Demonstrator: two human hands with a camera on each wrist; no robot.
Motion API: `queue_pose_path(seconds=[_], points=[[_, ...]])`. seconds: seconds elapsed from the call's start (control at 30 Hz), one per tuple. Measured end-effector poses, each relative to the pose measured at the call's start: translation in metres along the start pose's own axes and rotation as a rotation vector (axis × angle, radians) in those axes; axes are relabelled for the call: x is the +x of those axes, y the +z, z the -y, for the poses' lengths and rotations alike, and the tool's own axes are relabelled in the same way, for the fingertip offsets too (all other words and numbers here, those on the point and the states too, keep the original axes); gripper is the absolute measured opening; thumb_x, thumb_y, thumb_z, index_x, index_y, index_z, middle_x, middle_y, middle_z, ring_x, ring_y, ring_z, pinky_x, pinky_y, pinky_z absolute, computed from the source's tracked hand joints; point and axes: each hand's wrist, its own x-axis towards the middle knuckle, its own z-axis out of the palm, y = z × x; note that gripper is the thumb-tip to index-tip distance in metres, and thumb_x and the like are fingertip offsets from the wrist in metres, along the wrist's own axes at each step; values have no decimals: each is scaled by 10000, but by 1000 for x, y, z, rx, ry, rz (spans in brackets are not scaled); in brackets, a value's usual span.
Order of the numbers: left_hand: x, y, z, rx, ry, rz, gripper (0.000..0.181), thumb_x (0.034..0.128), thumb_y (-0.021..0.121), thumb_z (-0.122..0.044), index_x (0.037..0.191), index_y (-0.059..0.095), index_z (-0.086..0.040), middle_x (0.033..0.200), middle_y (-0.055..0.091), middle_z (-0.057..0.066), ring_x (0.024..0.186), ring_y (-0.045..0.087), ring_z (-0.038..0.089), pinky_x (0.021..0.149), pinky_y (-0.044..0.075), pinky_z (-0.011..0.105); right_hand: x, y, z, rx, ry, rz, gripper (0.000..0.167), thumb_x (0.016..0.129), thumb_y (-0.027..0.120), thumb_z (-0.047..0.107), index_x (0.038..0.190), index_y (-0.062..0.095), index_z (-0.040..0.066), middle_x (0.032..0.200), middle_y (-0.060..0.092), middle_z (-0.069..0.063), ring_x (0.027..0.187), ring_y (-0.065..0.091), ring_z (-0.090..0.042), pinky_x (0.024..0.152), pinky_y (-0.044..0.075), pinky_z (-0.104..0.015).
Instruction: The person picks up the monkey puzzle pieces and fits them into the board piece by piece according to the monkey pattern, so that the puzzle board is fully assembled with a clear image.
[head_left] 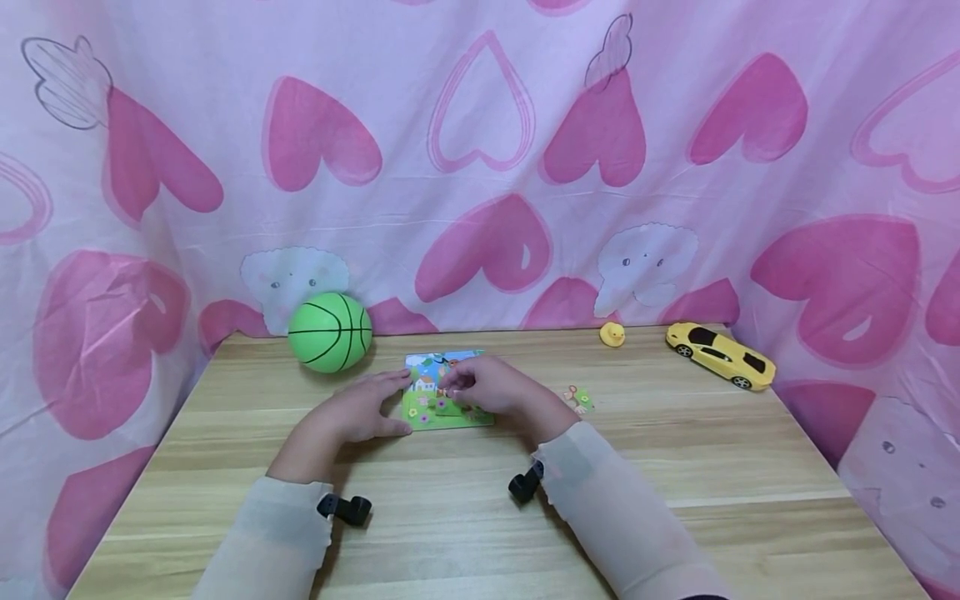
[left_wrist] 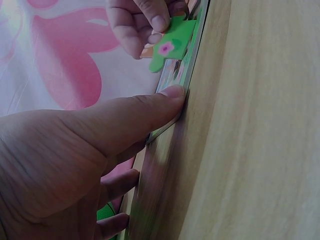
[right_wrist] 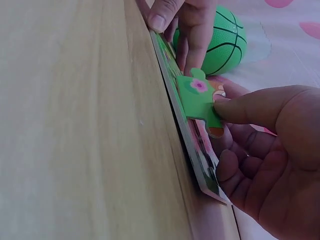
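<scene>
On the table lies a puzzle board (head_left: 414,417) with a sky, house and flower picture. My right hand (head_left: 495,385) pinches a green jigsaw piece (right_wrist: 196,100) between thumb and fingers, tilted over the board's lower part. A pink flower shows on that piece, with some orange at one side. At the board's left side is my left hand (head_left: 366,408), fingers fairly straight, its thumb (left_wrist: 172,92) touching the near edge. Part of the board is hidden behind the right hand. Another jigsaw piece (head_left: 579,398) lies to the right, beyond the right wrist.
A green ball (head_left: 330,332) with black lines stands at the back left. Toward the back right are a small yellow duck (head_left: 612,334) and a yellow toy car (head_left: 720,356). A pink heart-patterned curtain (head_left: 480,242) hangs behind the wooden table (head_left: 435,517).
</scene>
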Motion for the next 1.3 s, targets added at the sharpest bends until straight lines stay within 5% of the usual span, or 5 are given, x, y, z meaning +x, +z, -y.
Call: queue_pose_path(seconds=[0.77, 1.3], points=[[1, 1, 1, 19, -2, -3, 878, 921, 831, -464, 1655, 431, -196, 1768, 339, 72, 1632, 284, 450, 1322, 272, 672, 10, 8, -8, -42, -23, 48, 286, 906, 832, 83, 1144, 813, 240, 1065, 735, 76, 978, 610, -145, 897, 577, -298], [0, 1, 0, 9, -20, 4, 879, 920, 832, -472, 1656, 432, -207, 1766, 345, 62, 1636, 280, 439, 1322, 274, 672, 11, 8, -10, -115, -27, 76, 244, 934, 826, 136, 1144, 840, 258, 1138, 681, 79, 1055, 596, -123, 1005, 562, -335]])
